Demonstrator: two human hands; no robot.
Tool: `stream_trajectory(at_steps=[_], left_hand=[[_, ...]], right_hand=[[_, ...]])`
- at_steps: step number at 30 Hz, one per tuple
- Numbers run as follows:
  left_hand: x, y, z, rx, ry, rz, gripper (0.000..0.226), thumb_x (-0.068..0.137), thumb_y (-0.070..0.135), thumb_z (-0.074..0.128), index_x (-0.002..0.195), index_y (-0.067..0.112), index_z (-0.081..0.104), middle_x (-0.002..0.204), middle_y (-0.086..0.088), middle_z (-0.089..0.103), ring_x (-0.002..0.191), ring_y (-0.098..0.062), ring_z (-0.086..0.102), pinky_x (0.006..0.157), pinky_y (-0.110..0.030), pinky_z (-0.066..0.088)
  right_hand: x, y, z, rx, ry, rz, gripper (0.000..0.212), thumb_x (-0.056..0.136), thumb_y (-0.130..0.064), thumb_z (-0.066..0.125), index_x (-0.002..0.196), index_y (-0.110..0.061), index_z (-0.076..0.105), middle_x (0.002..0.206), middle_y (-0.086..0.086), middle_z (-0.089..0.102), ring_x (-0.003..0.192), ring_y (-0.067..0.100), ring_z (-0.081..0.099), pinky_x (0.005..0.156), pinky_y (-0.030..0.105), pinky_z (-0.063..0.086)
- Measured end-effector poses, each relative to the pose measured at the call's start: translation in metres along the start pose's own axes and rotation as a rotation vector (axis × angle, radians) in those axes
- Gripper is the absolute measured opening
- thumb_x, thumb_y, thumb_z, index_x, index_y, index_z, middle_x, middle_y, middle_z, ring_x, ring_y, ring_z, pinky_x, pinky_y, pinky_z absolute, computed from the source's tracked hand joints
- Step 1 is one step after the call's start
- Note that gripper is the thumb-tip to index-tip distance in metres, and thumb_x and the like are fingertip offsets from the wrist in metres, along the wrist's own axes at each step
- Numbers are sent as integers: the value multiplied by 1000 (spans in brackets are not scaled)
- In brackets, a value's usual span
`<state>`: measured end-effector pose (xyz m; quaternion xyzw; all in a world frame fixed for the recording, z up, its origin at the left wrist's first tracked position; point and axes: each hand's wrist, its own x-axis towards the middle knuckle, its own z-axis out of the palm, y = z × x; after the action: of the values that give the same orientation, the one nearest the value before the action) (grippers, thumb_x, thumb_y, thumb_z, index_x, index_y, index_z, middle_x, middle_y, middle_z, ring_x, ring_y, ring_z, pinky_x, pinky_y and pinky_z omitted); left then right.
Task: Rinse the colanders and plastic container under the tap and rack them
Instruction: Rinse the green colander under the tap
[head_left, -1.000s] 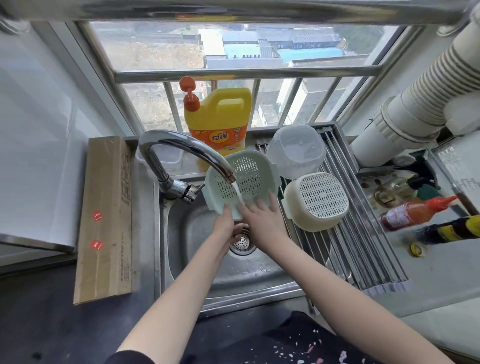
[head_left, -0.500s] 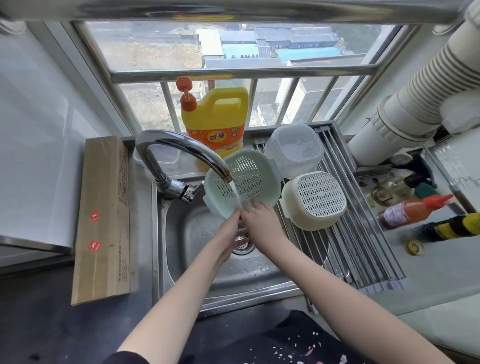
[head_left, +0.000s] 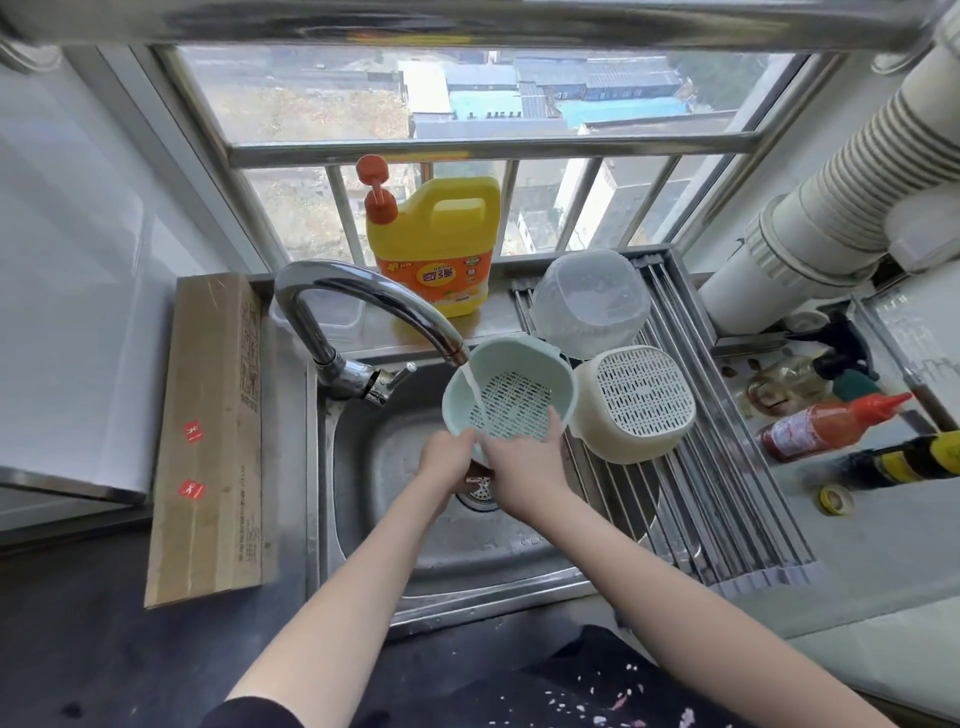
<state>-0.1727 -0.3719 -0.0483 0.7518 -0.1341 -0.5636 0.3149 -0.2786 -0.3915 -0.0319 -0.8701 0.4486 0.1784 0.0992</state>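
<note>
Both my hands hold a pale green colander (head_left: 511, 387) over the sink (head_left: 395, 457), its inside turned toward me under the running tap (head_left: 363, 299). My left hand (head_left: 445, 454) grips its near left rim. My right hand (head_left: 522, 462) grips the near right rim, fingers curled over the edge. Water falls onto the colander's left inner side. A cream colander (head_left: 634, 402) lies upside down on the roll-up rack (head_left: 727, 499). Behind the cream colander, a clear plastic container (head_left: 589, 304) rests upside down on the rack.
A yellow detergent jug (head_left: 434, 244) stands on the sill behind the tap. A long cardboard box (head_left: 213, 436) lies left of the sink. Sauce bottles (head_left: 831, 423) and a tape roll (head_left: 836, 499) sit on the counter at right, below a ribbed duct (head_left: 831, 218).
The green colander has been tilted so that its open inside faces me, and the water now runs into it. Both hands shifted slightly on its near rim.
</note>
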Motion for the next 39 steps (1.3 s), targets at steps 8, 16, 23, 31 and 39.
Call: stream_trajectory(at_steps=[8, 16, 23, 31, 39], left_hand=[[2, -9, 3, 7, -24, 17, 27, 88, 21, 44, 99, 5, 62, 94, -17, 68, 87, -33, 67, 54, -34, 56], [-6, 5, -9, 287, -124, -56, 51, 91, 47, 43, 86, 2, 67, 70, -11, 72, 59, -26, 71, 57, -34, 59], [-4, 56, -11, 460, 149, 229, 33, 69, 42, 61, 78, 11, 67, 70, -4, 70, 70, -24, 69, 75, -34, 57], [-10, 77, 11, -246, -192, 225, 40, 87, 3, 56, 63, 22, 31, 50, 4, 27, 36, -8, 22, 30, -14, 16], [-10, 75, 1, -608, -403, -2, 11, 90, 4, 57, 88, -5, 63, 65, -11, 69, 58, -15, 70, 47, -16, 54]], right_hand=[[1, 2, 7, 170, -62, -9, 46, 92, -10, 47, 136, -20, 38, 120, 6, 63, 108, 27, 60, 81, 34, 42], [0, 11, 8, -53, 93, -26, 27, 52, -19, 85, 68, -21, 63, 56, 1, 65, 57, 18, 66, 62, 24, 40], [0, 21, -1, 185, 212, 51, 25, 85, 0, 42, 89, -24, 36, 92, 5, 68, 89, 28, 61, 79, 35, 32], [-4, 11, 14, 47, 104, -70, 24, 87, -5, 45, 103, -18, 57, 98, 5, 70, 94, 25, 63, 83, 35, 30], [-17, 3, 22, 54, 36, -147, 19, 85, -3, 46, 85, -21, 41, 94, 8, 70, 89, 28, 63, 79, 34, 28]])
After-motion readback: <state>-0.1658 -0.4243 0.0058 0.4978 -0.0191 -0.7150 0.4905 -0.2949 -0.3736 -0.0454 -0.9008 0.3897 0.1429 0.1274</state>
